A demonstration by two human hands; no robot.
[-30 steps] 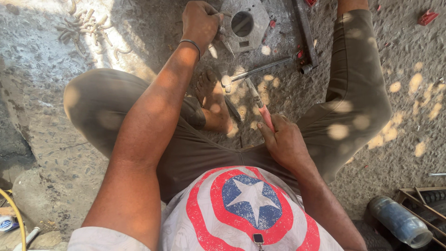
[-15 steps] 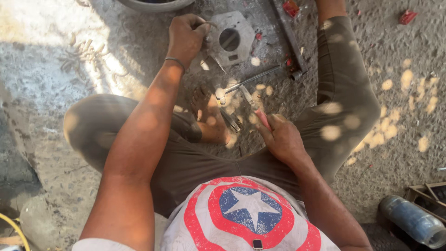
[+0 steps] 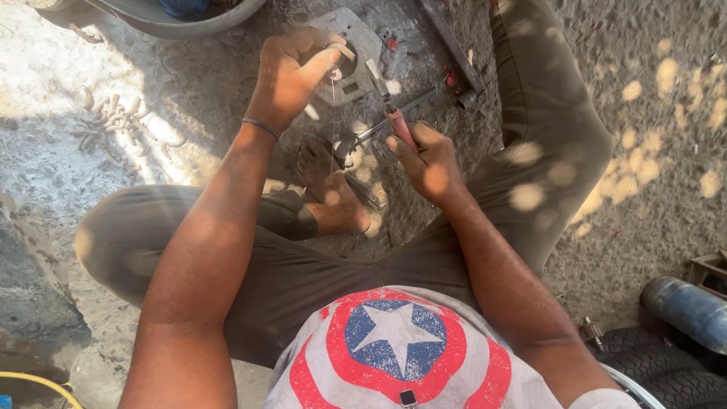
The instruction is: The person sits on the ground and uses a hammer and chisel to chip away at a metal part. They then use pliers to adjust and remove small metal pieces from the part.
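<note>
Red-handled screwdriver [image 3: 394, 117] angles up and away over the grey metal plate [image 3: 362, 45] with its round hole, lying flat on the ground, a thin wire [image 3: 332, 113] hanging straight down.

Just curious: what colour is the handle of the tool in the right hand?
Red, on the tool in the right hand; head view.

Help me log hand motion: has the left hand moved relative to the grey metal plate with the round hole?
Yes. The left hand has come off the grey metal plate, now lifted beside its left edge, pinching a small piece.
</note>
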